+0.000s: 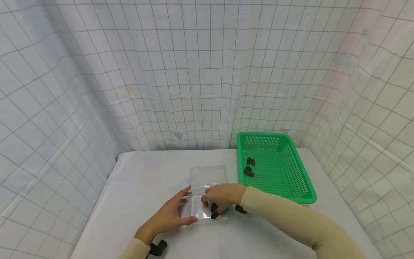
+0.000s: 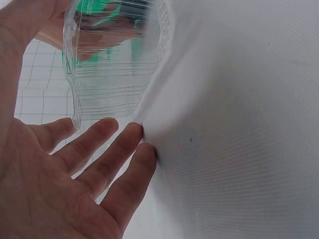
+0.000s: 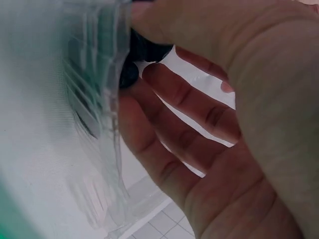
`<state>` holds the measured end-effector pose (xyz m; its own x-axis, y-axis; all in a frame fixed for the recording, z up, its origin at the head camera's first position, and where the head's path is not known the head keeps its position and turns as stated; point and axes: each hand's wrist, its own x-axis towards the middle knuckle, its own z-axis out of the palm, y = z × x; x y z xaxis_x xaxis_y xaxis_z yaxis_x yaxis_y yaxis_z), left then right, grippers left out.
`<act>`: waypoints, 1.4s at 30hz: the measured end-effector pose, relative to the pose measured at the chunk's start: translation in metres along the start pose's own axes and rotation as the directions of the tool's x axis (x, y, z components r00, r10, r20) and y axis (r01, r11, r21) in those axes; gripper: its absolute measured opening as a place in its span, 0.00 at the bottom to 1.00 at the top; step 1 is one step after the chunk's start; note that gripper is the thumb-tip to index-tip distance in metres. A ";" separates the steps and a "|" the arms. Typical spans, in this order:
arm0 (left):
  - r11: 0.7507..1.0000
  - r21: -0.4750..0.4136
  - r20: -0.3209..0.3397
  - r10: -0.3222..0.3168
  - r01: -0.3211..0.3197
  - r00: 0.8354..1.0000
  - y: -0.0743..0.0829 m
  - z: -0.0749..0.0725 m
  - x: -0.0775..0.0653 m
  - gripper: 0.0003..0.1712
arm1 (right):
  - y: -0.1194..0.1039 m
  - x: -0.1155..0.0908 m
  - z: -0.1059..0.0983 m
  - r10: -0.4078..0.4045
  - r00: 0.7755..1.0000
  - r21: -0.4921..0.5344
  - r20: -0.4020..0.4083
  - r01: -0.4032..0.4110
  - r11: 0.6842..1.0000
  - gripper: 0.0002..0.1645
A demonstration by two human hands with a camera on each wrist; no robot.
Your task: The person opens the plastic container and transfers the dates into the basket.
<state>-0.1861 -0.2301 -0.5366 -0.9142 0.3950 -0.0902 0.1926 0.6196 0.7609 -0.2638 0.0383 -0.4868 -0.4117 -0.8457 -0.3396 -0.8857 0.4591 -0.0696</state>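
Note:
A clear plastic clamshell box (image 1: 198, 210) lies with its lid (image 1: 208, 175) folded back on the white table. Inside the box are a few dark, wrinkled oval pieces (image 1: 214, 215), resembling dates. My right hand (image 1: 223, 196) reaches down into it, fingers loosely bent. Between its thumb and fingers are dark pieces (image 3: 144, 50), and a visible gap separates the fingers from some of them. Along the box's left side, my left hand (image 1: 168, 216) spreads its straight fingers (image 2: 132, 179) near the rim, thumb by the front corner.
A green plastic basket (image 1: 275, 135) stands to the right of the box. Several more dark oval pieces (image 1: 249, 172) lie along its left side. White gridded curtains (image 1: 181, 72) enclose the table (image 1: 136, 180) at the back and sides. My right forearm crosses the basket's front.

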 end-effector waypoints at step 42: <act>1.000 -0.018 -0.012 -0.012 0.012 1.000 0.001 0.003 -0.001 0.70 | 0.013 -0.004 0.001 -0.073 0.989 0.167 -0.126 0.094 0.981 0.13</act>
<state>-0.1839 -0.2283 -0.5376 -0.9205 0.3798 -0.0917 0.1758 0.6122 0.7710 -0.2734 0.0483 -0.4869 -0.3698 -0.9044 -0.2129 -0.8718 0.4169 -0.2570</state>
